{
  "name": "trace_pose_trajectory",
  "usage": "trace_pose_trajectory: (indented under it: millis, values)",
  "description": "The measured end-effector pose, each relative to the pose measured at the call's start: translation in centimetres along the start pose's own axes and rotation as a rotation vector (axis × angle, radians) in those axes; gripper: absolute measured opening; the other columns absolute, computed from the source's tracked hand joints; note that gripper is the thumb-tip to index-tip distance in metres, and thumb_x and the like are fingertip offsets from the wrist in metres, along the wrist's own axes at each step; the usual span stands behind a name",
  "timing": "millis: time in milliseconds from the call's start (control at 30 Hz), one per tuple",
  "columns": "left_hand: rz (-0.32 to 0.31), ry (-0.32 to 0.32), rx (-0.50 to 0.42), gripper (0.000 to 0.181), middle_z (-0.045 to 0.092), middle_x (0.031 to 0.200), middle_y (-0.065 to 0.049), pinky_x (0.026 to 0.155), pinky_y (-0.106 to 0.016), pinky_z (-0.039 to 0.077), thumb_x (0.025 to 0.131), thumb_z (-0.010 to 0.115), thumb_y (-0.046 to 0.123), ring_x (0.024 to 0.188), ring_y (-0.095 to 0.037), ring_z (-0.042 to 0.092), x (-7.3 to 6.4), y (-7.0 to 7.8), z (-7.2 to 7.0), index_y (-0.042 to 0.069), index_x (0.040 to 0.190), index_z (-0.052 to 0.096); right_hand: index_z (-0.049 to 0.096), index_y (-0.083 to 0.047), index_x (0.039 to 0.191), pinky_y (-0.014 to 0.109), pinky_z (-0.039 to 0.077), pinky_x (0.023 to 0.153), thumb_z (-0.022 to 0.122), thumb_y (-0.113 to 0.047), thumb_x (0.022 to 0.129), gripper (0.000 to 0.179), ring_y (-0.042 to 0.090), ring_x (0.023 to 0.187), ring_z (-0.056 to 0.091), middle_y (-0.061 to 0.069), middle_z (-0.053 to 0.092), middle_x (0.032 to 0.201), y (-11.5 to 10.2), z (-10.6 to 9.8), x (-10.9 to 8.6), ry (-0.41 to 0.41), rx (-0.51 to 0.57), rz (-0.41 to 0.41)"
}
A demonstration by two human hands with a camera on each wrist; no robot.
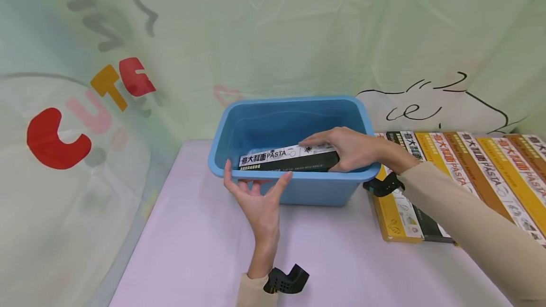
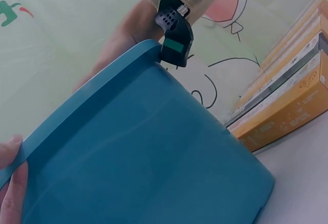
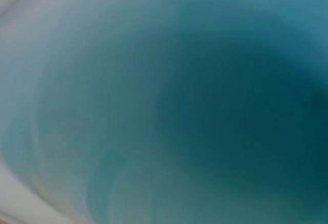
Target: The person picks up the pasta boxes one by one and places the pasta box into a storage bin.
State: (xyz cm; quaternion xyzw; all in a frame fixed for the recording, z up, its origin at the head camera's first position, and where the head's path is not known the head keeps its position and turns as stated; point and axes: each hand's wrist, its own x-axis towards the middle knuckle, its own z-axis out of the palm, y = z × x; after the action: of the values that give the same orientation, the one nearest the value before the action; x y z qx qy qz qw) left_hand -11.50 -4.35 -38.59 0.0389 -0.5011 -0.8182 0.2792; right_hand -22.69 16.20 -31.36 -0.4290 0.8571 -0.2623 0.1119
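Pale green printed fabric (image 1: 290, 37) backs a lilac counter (image 1: 192, 250). Right hand (image 1: 347, 148) grips a black-and-white cardboard pasta box (image 1: 287, 160) inside a rectangular blue plastic tub (image 1: 313, 191); left hand (image 1: 259, 207) grasps the tub's front rim. Advisable: brace the rim, lower the box level, release gently.

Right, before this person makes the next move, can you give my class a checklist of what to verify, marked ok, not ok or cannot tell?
1. Left hand steadying the tub: ok, its fingers hold the near rim.
2. Right hand holding the pasta box: ok, it grips the right end.
3. Pasta box resting on the tub's floor: cannot tell, the near rim hides its underside.
4. Tub standing on the table: ok.
5. Other boxes outside the tub: ok, side by side to its right.
6. Clear right wrist view: not ok, it is a bluish blur.
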Motion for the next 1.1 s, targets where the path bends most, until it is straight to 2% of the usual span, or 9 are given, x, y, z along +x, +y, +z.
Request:
trace_pose_trajectory:
  millis: [367, 567, 900, 1100]
  values:
    - [0.012, 0.002, 0.012, 0.120, 0.046, 0.148, -0.015, 0.084, -0.038, 0.062, 0.074, 0.090, -0.008, 0.107, -0.032, 0.054, -0.03, 0.24, -0.15, 0.020, 0.163, 0.015, 0.058, 0.001, 0.146, 0.069, 0.039, 0.110, 0.081, -0.014, 0.080, 0.072, 0.045, 0.138, 0.052, 0.019, 0.060, 0.146, 0.10, 0.15, 0.84, -0.051, -0.002, -0.003]
    - [0.013, 0.002, 0.014, 0.119, 0.046, 0.147, -0.017, 0.083, -0.037, 0.062, 0.075, 0.090, -0.007, 0.108, -0.032, 0.053, 0.15, 0.06, -0.20, 0.017, 0.164, 0.014, 0.057, 0.000, 0.147, 0.069, 0.038, 0.111, 0.084, -0.015, 0.079, 0.074, 0.047, 0.138, 0.051, 0.020, 0.059, 0.148, 0.09, 0.07, 0.94, -0.071, 0.008, 0.029]
    - [0.009, 0.005, 0.000, 0.119, 0.045, 0.148, -0.016, 0.084, -0.041, 0.062, 0.074, 0.090, -0.007, 0.113, -0.037, 0.052, 0.12, 0.06, -0.11, 0.021, 0.163, 0.016, 0.056, 0.002, 0.147, 0.067, 0.040, 0.110, 0.087, -0.015, 0.079, 0.077, 0.045, 0.137, 0.053, 0.021, 0.059, 0.147, 0.25, -0.35, 0.93, -0.111, 0.032, 0.052]
    - [-0.003, 0.003, -0.004, 0.120, 0.046, 0.146, -0.017, 0.084, -0.042, 0.062, 0.074, 0.091, -0.007, 0.113, -0.034, 0.053, 0.14, 0.03, 0.00, 0.021, 0.163, 0.016, 0.054, 0.003, 0.148, 0.066, 0.041, 0.110, 0.088, -0.014, 0.078, 0.080, 0.045, 0.136, 0.053, 0.022, 0.058, 0.148, 0.29, -0.52, 0.82, -0.124, 0.042, 0.048]
